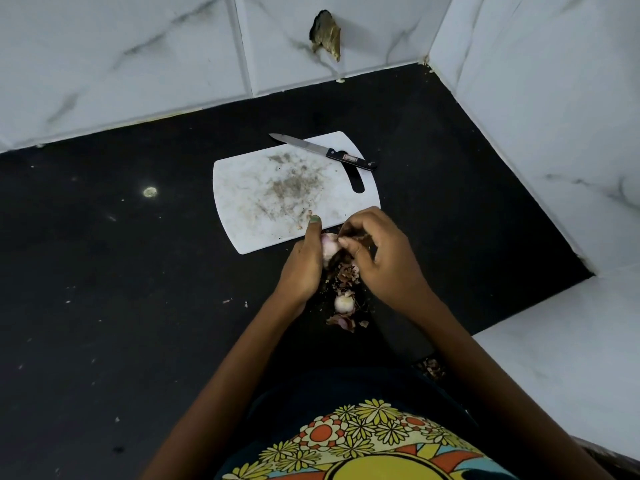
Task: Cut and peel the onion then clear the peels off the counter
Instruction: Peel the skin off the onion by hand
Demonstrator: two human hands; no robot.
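Pale pink onion [329, 249] half-peeled | left hand [304, 265] grips it | right hand [377, 254] pinches brown peel [356, 241]

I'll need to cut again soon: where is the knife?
In the head view, the knife lies untouched across the far right corner of the cutting board, beyond both hands.

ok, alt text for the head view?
Left hand holds an onion half while right hand pinches its skin, over peels on a black counter. Behind: white board, knife.
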